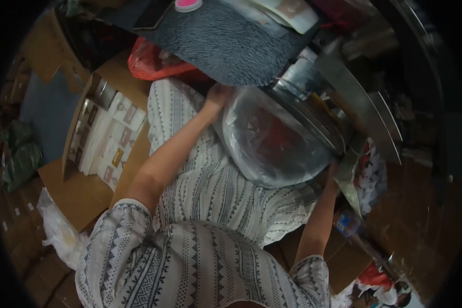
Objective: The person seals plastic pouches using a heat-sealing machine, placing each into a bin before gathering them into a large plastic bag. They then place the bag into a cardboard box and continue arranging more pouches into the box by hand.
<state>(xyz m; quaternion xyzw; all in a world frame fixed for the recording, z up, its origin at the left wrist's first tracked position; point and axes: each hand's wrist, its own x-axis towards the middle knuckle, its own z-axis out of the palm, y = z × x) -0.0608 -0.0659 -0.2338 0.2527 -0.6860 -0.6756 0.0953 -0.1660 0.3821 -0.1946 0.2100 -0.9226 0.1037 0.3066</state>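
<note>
A large, clear plastic bag [244, 149] bulges over my lap, with something red [280, 136] showing blurrily through it. At its upper left edge, just under the table's front edge, my left hand [219, 96] appears closed on the plastic; its fingertips are hidden. On the bag's far right side is my right hand [334, 170], dim and mostly covered, so its fingers do not show.
A dark textured mat [226, 43] covers the table edge ahead, with a pink round container [188, 4] on it. On the left stands an open carton [69, 138] of printed packets [120, 128]. A red plastic bag [143, 61] hangs by my knee. Metal sheets [359, 97] jut out at right.
</note>
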